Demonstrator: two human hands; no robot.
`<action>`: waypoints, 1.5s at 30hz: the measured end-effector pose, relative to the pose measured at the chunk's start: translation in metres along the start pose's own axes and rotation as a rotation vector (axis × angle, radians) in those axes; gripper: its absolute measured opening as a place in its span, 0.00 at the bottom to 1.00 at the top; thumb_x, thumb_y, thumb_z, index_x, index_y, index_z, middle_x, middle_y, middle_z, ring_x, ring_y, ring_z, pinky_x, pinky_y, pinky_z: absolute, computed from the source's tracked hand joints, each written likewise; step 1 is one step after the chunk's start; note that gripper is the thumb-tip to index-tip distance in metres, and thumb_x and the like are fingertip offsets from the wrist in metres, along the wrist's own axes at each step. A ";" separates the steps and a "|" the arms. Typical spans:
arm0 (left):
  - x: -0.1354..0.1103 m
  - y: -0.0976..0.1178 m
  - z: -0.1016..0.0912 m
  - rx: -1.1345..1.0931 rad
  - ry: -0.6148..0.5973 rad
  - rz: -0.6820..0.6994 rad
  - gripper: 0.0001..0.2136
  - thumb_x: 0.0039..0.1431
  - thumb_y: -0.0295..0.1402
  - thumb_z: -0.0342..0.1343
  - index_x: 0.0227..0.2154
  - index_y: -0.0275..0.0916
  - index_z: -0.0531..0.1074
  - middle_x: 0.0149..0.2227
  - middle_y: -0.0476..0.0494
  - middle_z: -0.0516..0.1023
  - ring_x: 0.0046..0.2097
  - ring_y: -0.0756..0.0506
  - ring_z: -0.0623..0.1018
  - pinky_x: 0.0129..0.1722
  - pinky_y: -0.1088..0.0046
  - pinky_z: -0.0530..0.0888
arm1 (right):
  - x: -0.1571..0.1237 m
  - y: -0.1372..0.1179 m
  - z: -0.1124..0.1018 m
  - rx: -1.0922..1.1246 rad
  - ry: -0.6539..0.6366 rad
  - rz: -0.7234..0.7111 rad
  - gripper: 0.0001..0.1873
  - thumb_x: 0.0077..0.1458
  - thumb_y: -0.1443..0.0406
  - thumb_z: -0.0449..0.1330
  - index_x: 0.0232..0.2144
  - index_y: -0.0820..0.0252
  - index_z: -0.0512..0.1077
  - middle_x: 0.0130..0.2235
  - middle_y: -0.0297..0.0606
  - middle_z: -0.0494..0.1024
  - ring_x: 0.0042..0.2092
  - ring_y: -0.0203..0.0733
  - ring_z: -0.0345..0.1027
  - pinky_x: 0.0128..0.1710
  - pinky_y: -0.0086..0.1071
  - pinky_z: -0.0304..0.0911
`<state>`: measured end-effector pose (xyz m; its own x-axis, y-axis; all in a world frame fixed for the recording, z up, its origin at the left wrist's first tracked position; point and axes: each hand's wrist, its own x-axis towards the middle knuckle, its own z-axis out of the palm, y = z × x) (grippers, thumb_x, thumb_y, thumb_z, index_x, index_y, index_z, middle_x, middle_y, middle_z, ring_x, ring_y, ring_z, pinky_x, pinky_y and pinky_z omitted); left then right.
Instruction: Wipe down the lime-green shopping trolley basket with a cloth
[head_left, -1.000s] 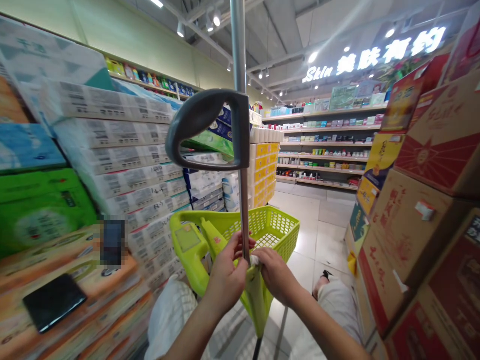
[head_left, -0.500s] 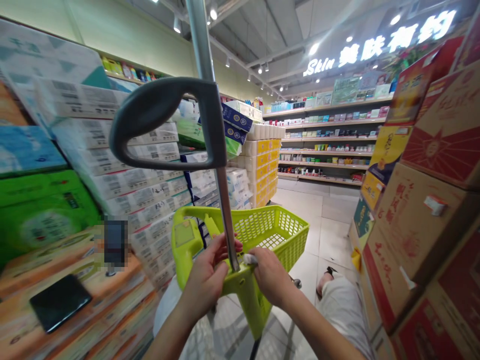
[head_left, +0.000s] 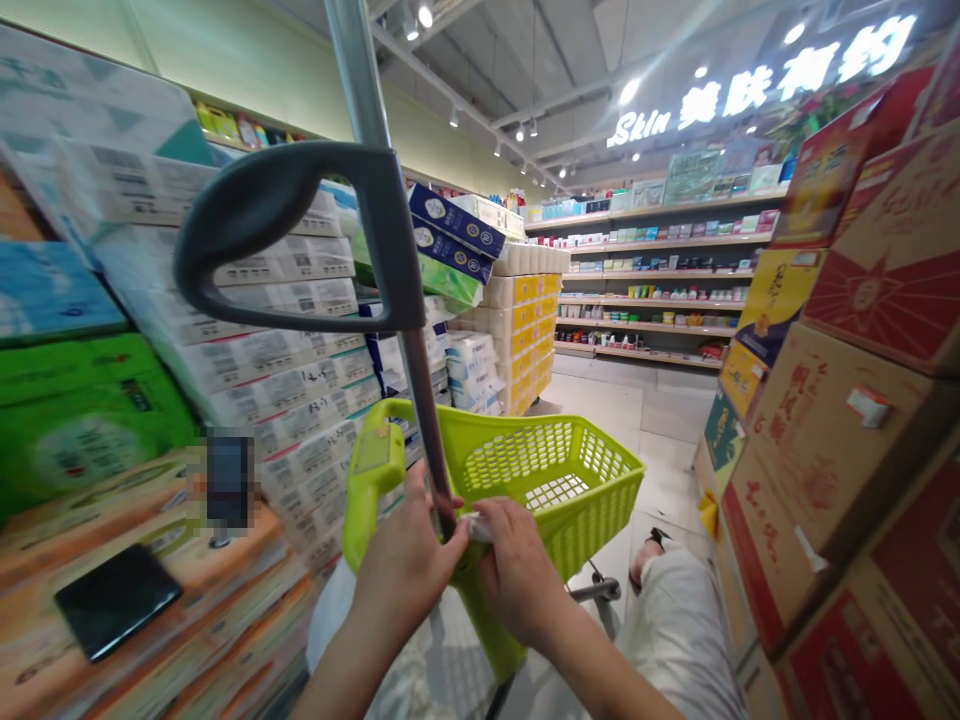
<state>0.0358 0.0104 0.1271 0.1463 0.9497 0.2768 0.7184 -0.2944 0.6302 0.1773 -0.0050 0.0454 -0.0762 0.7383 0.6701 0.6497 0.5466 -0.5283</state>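
A lime-green shopping cart basket (head_left: 600,510) with lattice walls stands in front of me. From its near end a metal pole (head_left: 421,380) rises at a tilt, with a dark grey loop handle (head_left: 300,322) fixed to it higher up. My left hand (head_left: 409,545) is closed around the pole's lower part, its fingers partly hidden behind it. Beside it, my right hand (head_left: 521,570) pinches a small folded white wipe or tissue (head_left: 478,527) against the pole's side. The left thumb tip reaches toward this white piece.
Packs of tissue paper (head_left: 247,350) are stacked high at the left; a black tablet-like slab (head_left: 118,602) lies on orange packs. Cardboard boxes (head_left: 847,440) line the right. Stocked shelves (head_left: 652,255) stand at the back. My leg in pale trousers (head_left: 679,630) shows at lower right.
The pole and loop handle have shifted left in view, and the basket has swung slightly right. My right hand has moved left with the white piece, close to my left hand.
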 end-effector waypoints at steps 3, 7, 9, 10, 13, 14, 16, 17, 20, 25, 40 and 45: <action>0.001 0.003 -0.001 0.064 -0.031 -0.035 0.30 0.52 0.36 0.56 0.57 0.39 0.54 0.36 0.44 0.81 0.41 0.38 0.80 0.39 0.66 0.71 | -0.003 0.000 0.003 0.043 0.080 -0.043 0.23 0.50 0.74 0.51 0.50 0.57 0.62 0.45 0.43 0.71 0.48 0.47 0.65 0.51 0.46 0.62; 0.002 0.002 -0.001 0.076 -0.063 -0.059 0.30 0.52 0.34 0.56 0.57 0.38 0.55 0.32 0.45 0.81 0.37 0.39 0.81 0.35 0.69 0.69 | -0.009 -0.002 0.002 0.076 0.103 -0.072 0.26 0.49 0.71 0.54 0.52 0.57 0.60 0.48 0.44 0.70 0.52 0.48 0.64 0.54 0.47 0.61; 0.002 0.001 -0.001 0.082 -0.063 -0.053 0.30 0.51 0.33 0.56 0.58 0.37 0.56 0.31 0.45 0.81 0.37 0.40 0.81 0.35 0.70 0.69 | -0.009 -0.004 -0.003 0.080 0.091 -0.084 0.29 0.49 0.69 0.56 0.55 0.57 0.58 0.52 0.46 0.68 0.57 0.51 0.60 0.57 0.49 0.57; 0.002 0.000 -0.001 0.088 -0.057 -0.050 0.30 0.51 0.33 0.56 0.58 0.37 0.57 0.30 0.45 0.81 0.37 0.40 0.81 0.34 0.70 0.69 | -0.008 -0.005 -0.007 0.077 0.097 -0.086 0.30 0.50 0.68 0.56 0.56 0.57 0.57 0.55 0.47 0.66 0.60 0.52 0.57 0.59 0.51 0.55; 0.003 -0.001 -0.001 0.103 -0.038 -0.047 0.28 0.50 0.33 0.58 0.55 0.39 0.61 0.30 0.45 0.81 0.36 0.40 0.81 0.34 0.71 0.69 | -0.001 -0.012 -0.023 0.035 0.168 -0.093 0.33 0.50 0.64 0.59 0.58 0.56 0.56 0.63 0.49 0.56 0.67 0.59 0.41 0.62 0.57 0.47; 0.003 -0.001 -0.001 0.100 -0.038 -0.043 0.27 0.49 0.33 0.58 0.55 0.40 0.63 0.30 0.46 0.81 0.36 0.40 0.81 0.34 0.71 0.69 | 0.002 -0.015 -0.029 0.011 0.195 -0.102 0.34 0.49 0.63 0.61 0.58 0.55 0.57 0.65 0.48 0.51 0.68 0.61 0.36 0.62 0.60 0.44; 0.003 -0.002 0.000 0.093 -0.040 -0.036 0.26 0.48 0.33 0.59 0.53 0.41 0.65 0.29 0.46 0.81 0.35 0.41 0.81 0.33 0.72 0.69 | 0.008 -0.023 -0.039 -0.044 0.245 -0.134 0.33 0.47 0.62 0.64 0.56 0.49 0.62 0.68 0.42 0.42 0.69 0.65 0.27 0.62 0.65 0.38; 0.004 -0.003 0.000 0.093 -0.036 -0.035 0.25 0.48 0.33 0.59 0.52 0.42 0.66 0.29 0.47 0.81 0.34 0.41 0.81 0.33 0.72 0.69 | 0.011 -0.026 -0.044 -0.073 0.264 -0.153 0.31 0.46 0.62 0.65 0.54 0.46 0.65 0.69 0.38 0.40 0.68 0.66 0.23 0.62 0.66 0.36; 0.005 -0.008 0.002 0.123 0.000 -0.043 0.24 0.47 0.33 0.59 0.50 0.43 0.68 0.27 0.47 0.81 0.33 0.40 0.81 0.31 0.72 0.68 | 0.017 -0.033 -0.052 -0.144 0.290 -0.193 0.20 0.45 0.64 0.68 0.43 0.42 0.74 0.68 0.28 0.43 0.68 0.67 0.19 0.61 0.69 0.31; 0.006 -0.014 0.007 0.136 0.007 -0.030 0.24 0.47 0.33 0.57 0.51 0.42 0.67 0.29 0.46 0.81 0.35 0.39 0.81 0.31 0.72 0.68 | 0.021 -0.034 -0.053 -0.167 0.253 -0.220 0.12 0.45 0.67 0.68 0.32 0.41 0.78 0.65 0.25 0.53 0.68 0.66 0.19 0.60 0.70 0.28; 0.005 -0.010 0.002 0.116 -0.092 -0.093 0.31 0.49 0.31 0.57 0.58 0.36 0.58 0.31 0.45 0.81 0.37 0.40 0.81 0.33 0.72 0.70 | 0.022 -0.038 -0.049 -0.209 0.257 -0.320 0.08 0.47 0.66 0.67 0.29 0.43 0.78 0.65 0.22 0.54 0.68 0.62 0.18 0.62 0.65 0.18; 0.006 -0.009 0.003 0.166 -0.096 -0.103 0.32 0.49 0.31 0.58 0.58 0.34 0.58 0.32 0.45 0.82 0.37 0.42 0.81 0.34 0.73 0.71 | 0.022 -0.040 -0.048 -0.186 0.284 -0.332 0.07 0.48 0.67 0.65 0.30 0.46 0.77 0.66 0.24 0.53 0.69 0.60 0.22 0.64 0.60 0.19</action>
<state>0.0321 0.0189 0.1211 0.1250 0.9820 0.1419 0.8338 -0.1815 0.5214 0.1862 -0.0295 0.1061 -0.1096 0.3845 0.9166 0.7518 0.6353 -0.1766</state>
